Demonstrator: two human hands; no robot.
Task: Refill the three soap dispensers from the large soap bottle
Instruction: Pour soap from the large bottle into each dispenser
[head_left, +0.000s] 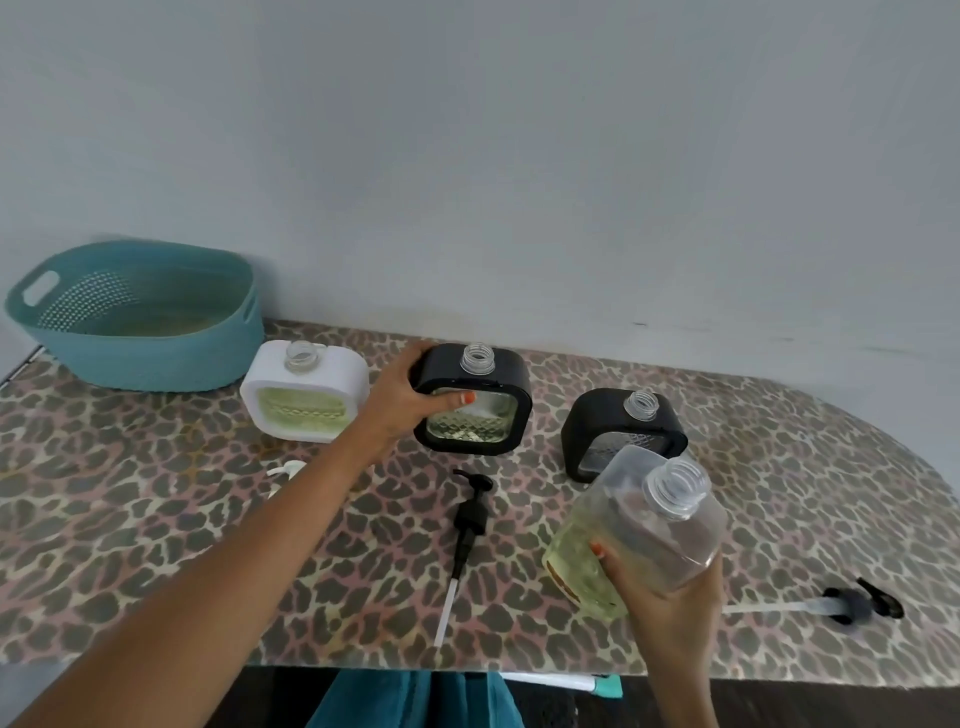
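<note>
A: dispensers?
B: three in a row mid-frame, necks open. white dispenser left, yellow-green inside. middle black dispenser part full. right black dispenser, window clear.
A: refill?
B: clear soap bottle lower right, uncapped, tilted, yellow soap low.

Leopard-print tabletop carries: teal basket, white dispenser, middle black dispenser, right black dispenser, white pump, middle black pump, right black pump.
</note>
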